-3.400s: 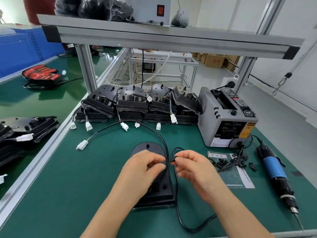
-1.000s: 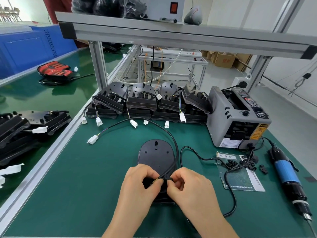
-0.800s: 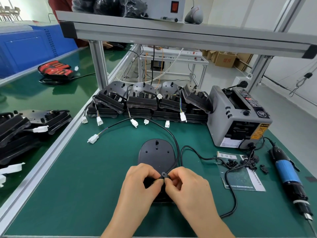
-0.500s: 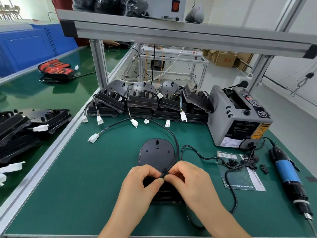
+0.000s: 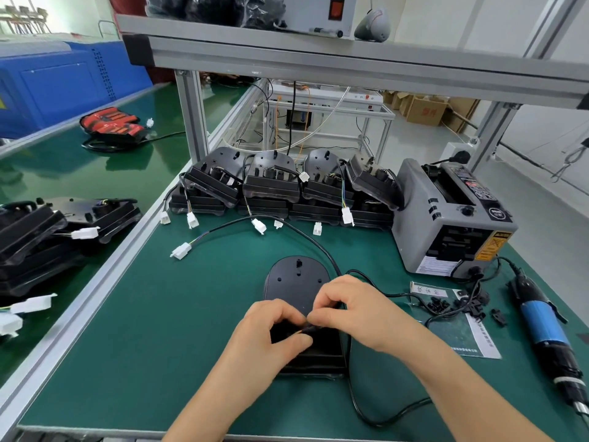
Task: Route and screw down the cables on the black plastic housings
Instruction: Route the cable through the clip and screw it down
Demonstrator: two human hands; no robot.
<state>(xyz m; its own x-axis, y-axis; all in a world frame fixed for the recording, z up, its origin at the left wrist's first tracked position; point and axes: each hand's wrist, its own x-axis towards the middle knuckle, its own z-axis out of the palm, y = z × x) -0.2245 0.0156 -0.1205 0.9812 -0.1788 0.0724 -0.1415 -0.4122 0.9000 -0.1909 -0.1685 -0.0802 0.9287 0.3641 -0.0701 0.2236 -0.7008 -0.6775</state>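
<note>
Black plastic housing (image 5: 296,279) lies flat on the green surface (image 5: 159,330) right in front of the person, its rounded end pointing away and its near half hidden under both hands. The left hand (image 5: 271,330) and the right hand (image 5: 353,311) meet over the middle of it. The fingers (image 5: 325,315) of both are curled in, each hand pinching the black cable (image 5: 314,239) at nearly the same spot, fingertips almost touching. What exactly sits between the fingertips is too small to make out.

From the pinch the cable arcs away and to the left, ending in a white connector (image 5: 181,251) that rests on the surface well clear of the housing. Another stretch of black cable runs down beside the housing's right edge and loops on the near part of the surface, under the right forearm.

Along the far edge a row of similar housings (image 5: 271,183) leans in stacks, white plugs dangling from them. To the right stands a grey tape dispenser (image 5: 446,224), and near it is a printed sheet (image 5: 475,341) with small black clips (image 5: 439,307) scattered at its far corner. A blue-bodied electric screwdriver (image 5: 541,327) lies at the right edge — tip toward the person, untouched. Further housings (image 5: 32,224) are piled on the neighbouring surface to the left.
</note>
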